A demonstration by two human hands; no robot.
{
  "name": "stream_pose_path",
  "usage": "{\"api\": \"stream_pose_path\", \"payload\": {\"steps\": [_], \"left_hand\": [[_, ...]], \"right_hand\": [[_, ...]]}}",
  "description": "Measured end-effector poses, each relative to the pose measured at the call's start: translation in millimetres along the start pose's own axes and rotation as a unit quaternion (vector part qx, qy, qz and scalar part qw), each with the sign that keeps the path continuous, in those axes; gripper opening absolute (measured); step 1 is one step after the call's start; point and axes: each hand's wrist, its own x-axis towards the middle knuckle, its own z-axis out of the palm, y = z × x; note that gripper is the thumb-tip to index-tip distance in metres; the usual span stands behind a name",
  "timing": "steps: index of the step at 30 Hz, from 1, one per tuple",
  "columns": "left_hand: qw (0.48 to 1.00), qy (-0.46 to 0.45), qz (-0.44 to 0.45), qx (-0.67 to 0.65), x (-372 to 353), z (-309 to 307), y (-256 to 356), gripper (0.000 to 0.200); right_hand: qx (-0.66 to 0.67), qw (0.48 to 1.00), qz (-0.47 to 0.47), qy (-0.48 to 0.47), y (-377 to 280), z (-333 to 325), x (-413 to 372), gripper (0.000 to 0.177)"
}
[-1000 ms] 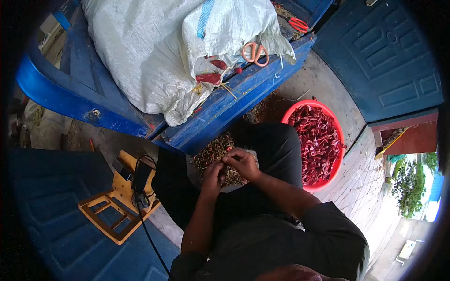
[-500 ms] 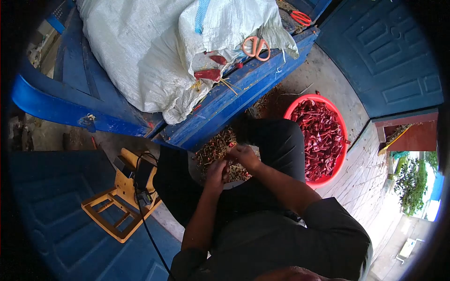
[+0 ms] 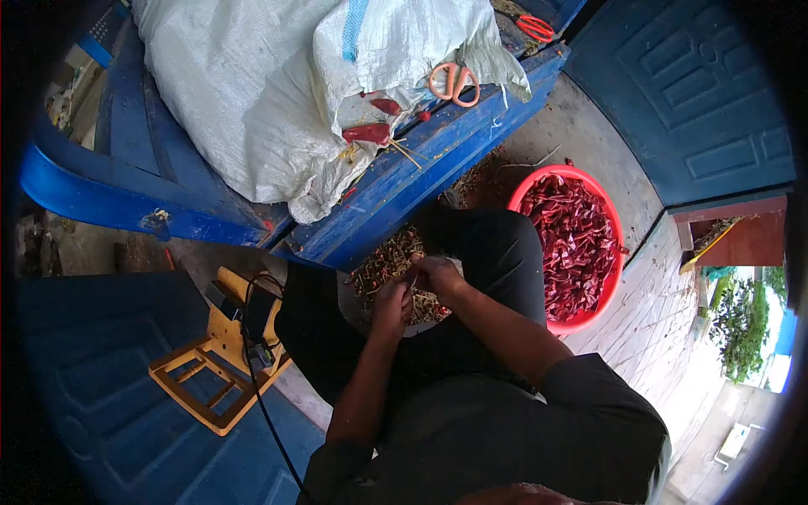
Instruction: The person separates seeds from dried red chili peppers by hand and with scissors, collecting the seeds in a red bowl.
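Between my knees, my left hand (image 3: 390, 308) and my right hand (image 3: 438, 275) meet, fingers closed. Something small and dark shows between the fingertips, too small to name. Below them lies a heap of dry stems and red bits (image 3: 383, 265). To the right stands a red basin (image 3: 619, 244) holding dark red dried chili pods (image 3: 572, 244). A white woven sack (image 3: 244, 93) rests on the blue frame above, with a few red pods (image 3: 367, 134) at its mouth.
Pink-handled scissors (image 3: 454, 84) lie by the sack, and red-handled scissors (image 3: 535, 28) further up. A blue wooden ledge (image 3: 404, 181) crosses ahead of my knees. At left stands a wooden stand (image 3: 210, 383) with a black device and cable (image 3: 268, 419).
My right hand has turned slightly and sits closer against the left, fingers still closed. The view has shifted slightly.
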Motion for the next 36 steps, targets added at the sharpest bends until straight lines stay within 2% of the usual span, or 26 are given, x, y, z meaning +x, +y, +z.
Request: {"api": "stream_pose_path", "payload": {"steps": [3, 5, 6, 8, 9, 11, 14, 16, 22, 24, 26, 27, 29, 31, 32, 33, 34, 35, 36], "left_hand": [[1.000, 0.018, 0.000, 0.015, 6.6, 3.8, -3.0, 0.018], [1.000, 0.029, 0.008, 0.005, 10.2, 6.9, -7.6, 0.016], [0.999, 0.033, 0.005, 0.004, 11.7, 9.5, -8.3, 0.016], [0.995, 0.074, 0.046, 0.047, 12.1, 13.7, -10.5, 0.015], [0.995, 0.083, 0.035, 0.046, 6.7, 12.2, -5.8, 0.015], [0.995, 0.032, -0.004, 0.094, -4.3, 12.3, 7.6, 0.034], [0.992, 0.093, -0.008, 0.080, 4.8, 7.9, -1.8, 0.034], [0.997, -0.001, 0.020, 0.078, 0.7, 6.4, 4.2, 0.033], [0.997, -0.031, 0.049, 0.046, -6.6, 15.6, 18.6, 0.029], [0.998, -0.011, 0.041, 0.048, -10.9, 21.2, 23.6, 0.026], [0.998, 0.011, 0.040, 0.047, -14.6, 22.5, 31.5, 0.022], [0.997, 0.019, 0.049, 0.050, -20.6, 15.2, 36.7, 0.022], [0.997, 0.024, 0.057, 0.056, -30.1, -5.7, 38.6, 0.021], [0.995, 0.044, 0.037, 0.076, -33.1, -24.5, 26.1, 0.022], [0.995, 0.046, 0.038, 0.076, -32.3, -27.9, 22.2, 0.022], [0.996, 0.025, 0.055, 0.062, -30.8, -27.4, 23.1, 0.026], [0.996, 0.004, 0.071, 0.048, -29.8, -27.5, 24.0, 0.029], [0.996, 0.005, 0.069, 0.048, -27.5, -28.5, 24.6, 0.029], [0.996, 0.001, 0.087, 0.014, -20.6, -27.3, 27.0, 0.028]], "right_hand": [[0.056, 0.998, 0.023, 0.000, 1.3, -4.2, 9.1, 0.032], [0.092, 0.991, 0.067, 0.066, -6.0, -5.1, 13.7, 0.023], [0.091, 0.991, 0.071, 0.066, -3.6, -9.5, 20.6, 0.023], [0.116, 0.991, 0.063, 0.033, 12.1, -22.8, 35.3, 0.018], [0.127, 0.990, 0.058, 0.031, 7.6, -18.4, 27.2, 0.018], [0.134, 0.989, 0.055, 0.014, -0.3, -17.8, 26.5, 0.018], [0.176, 0.983, 0.036, -0.033, -5.1, -18.4, 19.5, 0.018], [0.189, 0.980, 0.046, -0.037, -4.3, -19.1, 23.0, 0.017], [0.168, 0.978, 0.098, -0.070, -30.1, -20.8, 6.7, 0.015], [0.150, 0.980, 0.107, -0.081, -35.4, -22.0, -1.4, 0.014], [0.192, 0.972, 0.094, -0.099, -47.5, -16.0, -13.7, 0.012], [0.190, 0.972, 0.097, -0.100, -50.7, -29.7, -5.2, 0.012], [0.284, 0.950, 0.051, -0.118, -59.9, -69.8, 19.7, 0.016], [0.243, 0.965, 0.012, -0.095, -66.2, -63.6, 7.1, 0.018], [-0.010, 0.996, -0.066, -0.066, -57.4, -63.6, 8.4, 0.018], [-0.260, 0.955, -0.142, -0.034, -54.3, -56.6, 6.7, 0.022], [-0.173, 0.982, -0.049, -0.050, -52.1, -40.7, -6.5, 0.035], [-0.172, 0.983, -0.048, -0.051, -38.1, -43.4, -3.9, 0.035], [-0.358, 0.921, -0.153, -0.022, -17.8, -50.4, 4.2, 0.036]]}}
